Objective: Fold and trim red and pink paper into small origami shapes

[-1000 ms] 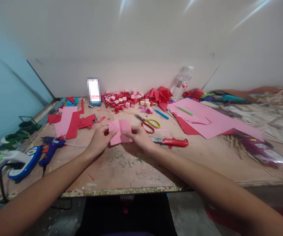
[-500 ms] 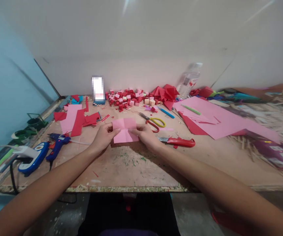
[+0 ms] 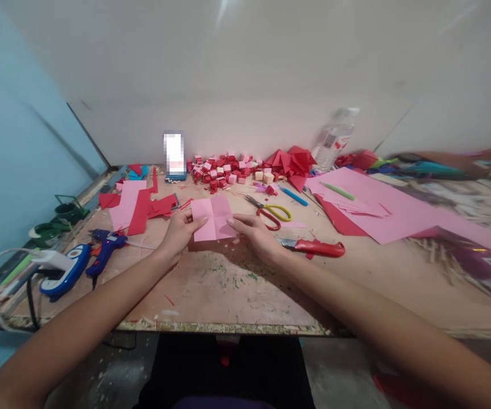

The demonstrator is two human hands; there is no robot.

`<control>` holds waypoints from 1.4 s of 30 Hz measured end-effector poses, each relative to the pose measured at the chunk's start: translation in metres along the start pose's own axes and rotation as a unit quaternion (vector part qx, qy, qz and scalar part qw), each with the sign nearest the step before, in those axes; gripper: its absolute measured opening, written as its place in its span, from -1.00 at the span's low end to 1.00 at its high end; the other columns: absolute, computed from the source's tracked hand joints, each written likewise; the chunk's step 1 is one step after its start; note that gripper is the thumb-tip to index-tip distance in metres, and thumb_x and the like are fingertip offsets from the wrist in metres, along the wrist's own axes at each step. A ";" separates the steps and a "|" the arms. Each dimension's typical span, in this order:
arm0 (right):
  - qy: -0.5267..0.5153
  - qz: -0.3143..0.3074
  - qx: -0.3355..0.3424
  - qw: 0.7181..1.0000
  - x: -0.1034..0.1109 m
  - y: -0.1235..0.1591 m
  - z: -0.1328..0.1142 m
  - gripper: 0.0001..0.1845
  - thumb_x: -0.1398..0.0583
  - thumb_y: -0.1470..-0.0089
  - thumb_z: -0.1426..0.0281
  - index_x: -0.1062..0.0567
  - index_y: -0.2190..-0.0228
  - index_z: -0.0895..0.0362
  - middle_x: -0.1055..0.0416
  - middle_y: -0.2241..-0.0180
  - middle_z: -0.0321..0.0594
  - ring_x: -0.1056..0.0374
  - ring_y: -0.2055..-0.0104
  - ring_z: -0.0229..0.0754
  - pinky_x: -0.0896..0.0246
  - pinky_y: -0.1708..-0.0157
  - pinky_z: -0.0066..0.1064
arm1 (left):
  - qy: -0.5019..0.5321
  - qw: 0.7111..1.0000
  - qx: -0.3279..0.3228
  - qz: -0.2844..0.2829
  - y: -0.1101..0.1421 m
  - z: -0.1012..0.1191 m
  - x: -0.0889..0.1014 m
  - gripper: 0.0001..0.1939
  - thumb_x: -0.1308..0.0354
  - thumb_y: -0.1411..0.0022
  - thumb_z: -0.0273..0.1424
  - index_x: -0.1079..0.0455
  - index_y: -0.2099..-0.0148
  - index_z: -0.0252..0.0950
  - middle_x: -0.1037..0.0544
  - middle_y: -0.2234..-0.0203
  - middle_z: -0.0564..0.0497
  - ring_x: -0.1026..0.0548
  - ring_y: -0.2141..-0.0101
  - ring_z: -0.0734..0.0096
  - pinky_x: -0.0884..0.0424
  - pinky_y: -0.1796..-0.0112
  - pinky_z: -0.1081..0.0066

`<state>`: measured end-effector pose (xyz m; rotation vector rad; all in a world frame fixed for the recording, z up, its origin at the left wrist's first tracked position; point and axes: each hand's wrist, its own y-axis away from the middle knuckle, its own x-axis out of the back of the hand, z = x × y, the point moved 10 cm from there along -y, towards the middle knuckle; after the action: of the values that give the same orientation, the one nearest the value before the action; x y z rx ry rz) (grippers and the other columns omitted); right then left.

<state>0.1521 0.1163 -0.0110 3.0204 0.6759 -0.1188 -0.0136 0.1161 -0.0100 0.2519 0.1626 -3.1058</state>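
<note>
One wooden workbench (image 3: 211,301) takes up most of our view, and the bare patch at the front looks like elbow room for our hands. Next biggest is the large pink sheet (image 3: 416,207) on the right, lying flat over red paper (image 3: 341,220), probably so both stay uncreased. The plastic bottle (image 3: 333,142) is at the back by the wall, likely so nobody knocks it. The blue glue gun (image 3: 107,253) sits on the left near the power strip (image 3: 73,270), which we'd guess is about cord reach. Our red-handled knife (image 3: 320,248) and the scissors (image 3: 259,203) lie just past our right hand (image 3: 256,233), easy to grab.

Now the grip: our left hand (image 3: 181,230) and right hand are each clamped on a side edge of the creased pink paper (image 3: 222,213), thumbs on top, fingers mostly hidden behind. It's front and centre, apparently just off the wood, and pinching both sides seems to keep it spread, with the crease between the thumbs. Smallest stuff: folded paper cubes (image 3: 224,170) heaped at the back, then green flecks (image 3: 249,276) below the paper.
</note>
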 end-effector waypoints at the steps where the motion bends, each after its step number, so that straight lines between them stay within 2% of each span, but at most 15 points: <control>1: -0.018 -0.007 -0.005 1.000 -0.002 0.001 -0.001 -0.54 -0.38 -0.04 0.11 -0.62 0.16 0.21 -0.60 0.29 -0.04 -0.49 0.33 -0.07 -0.38 0.33 -0.28 | 0.012 1.000 0.003 0.014 -0.001 0.000 0.004 -0.50 -0.51 0.08 -0.16 -0.61 0.13 -0.36 -0.70 0.25 -0.12 -0.63 0.25 0.16 -0.52 0.15 0.22; 6: -0.067 -0.064 -0.034 0.995 -0.015 0.006 0.000 -0.40 -0.39 -0.04 0.19 -0.55 -0.08 0.17 -0.63 0.22 0.03 -0.57 0.22 0.02 -0.41 0.33 -0.26 | 0.029 0.997 0.005 0.066 -0.001 0.001 0.016 -0.46 -0.51 0.10 -0.14 -0.61 0.11 -0.35 -0.70 0.24 -0.12 -0.63 0.25 0.16 -0.54 0.18 0.23; 11: -0.073 -0.101 -0.032 0.992 -0.022 0.008 0.000 -0.40 -0.40 -0.06 0.23 -0.54 -0.12 0.13 -0.61 0.11 0.03 -0.56 0.17 0.00 -0.42 0.28 -0.27 | 0.007 0.997 -0.008 0.081 0.000 0.005 0.019 -0.46 -0.47 0.04 -0.09 -0.59 0.10 -0.36 -0.69 0.23 -0.13 -0.62 0.22 0.14 -0.53 0.18 0.22; 21: -0.016 -0.042 -0.018 0.999 -0.009 0.001 0.004 -0.55 -0.41 -0.06 0.15 -0.63 0.08 0.16 -0.62 0.21 -0.01 -0.54 0.24 -0.06 -0.38 0.31 -0.31 | -0.027 0.999 -0.016 0.043 0.000 0.001 0.010 -0.53 -0.44 -0.04 -0.11 -0.60 0.10 -0.35 -0.69 0.23 -0.11 -0.61 0.27 0.19 -0.51 0.22 0.27; 26: -0.011 -0.042 -0.024 0.999 -0.009 0.001 0.007 -0.54 -0.42 -0.04 0.11 -0.64 0.14 0.18 -0.63 0.19 -0.01 -0.53 0.25 -0.07 -0.38 0.27 -0.31 | -0.016 0.999 -0.031 0.010 0.004 0.003 0.000 -0.50 -0.44 -0.05 -0.08 -0.57 0.10 -0.35 -0.67 0.20 -0.11 -0.58 0.25 0.23 -0.48 0.22 0.33; 33: 0.026 -0.018 0.013 0.999 -0.004 -0.001 0.001 -0.57 -0.42 -0.01 0.06 -0.64 0.41 0.21 -0.54 0.47 -0.15 -0.35 0.47 -0.22 -0.25 0.39 -0.35 | -0.026 0.999 -0.036 -0.021 0.013 0.012 -0.012 -0.54 -0.44 -0.06 -0.08 -0.55 0.17 -0.36 -0.65 0.27 -0.07 -0.54 0.31 0.30 -0.45 0.26 0.37; 37: 0.040 -0.009 0.035 0.999 -0.004 -0.001 -0.005 -0.55 -0.42 0.00 0.03 -0.62 0.45 0.20 -0.48 0.54 -0.21 -0.29 0.49 -0.25 -0.19 0.42 -0.36 | -0.026 0.999 -0.024 -0.030 0.018 0.012 -0.016 -0.57 -0.43 -0.06 -0.07 -0.53 0.24 -0.35 -0.60 0.41 -0.01 -0.50 0.43 0.37 -0.42 0.36 0.40; 42: 0.058 0.008 0.046 0.997 0.000 0.000 -0.008 -0.56 -0.42 0.01 0.04 -0.64 0.44 0.21 -0.49 0.53 -0.22 -0.32 0.49 -0.24 -0.19 0.41 -0.36 | -0.034 0.996 -0.047 -0.060 0.021 0.017 -0.022 -0.60 -0.41 -0.11 -0.12 -0.53 0.21 -0.38 -0.63 0.35 -0.06 -0.54 0.38 0.32 -0.45 0.34 0.40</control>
<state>0.1521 0.1169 -0.0026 3.1411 0.6739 0.0254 0.0056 0.0940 0.0077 0.1383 0.3336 -3.2085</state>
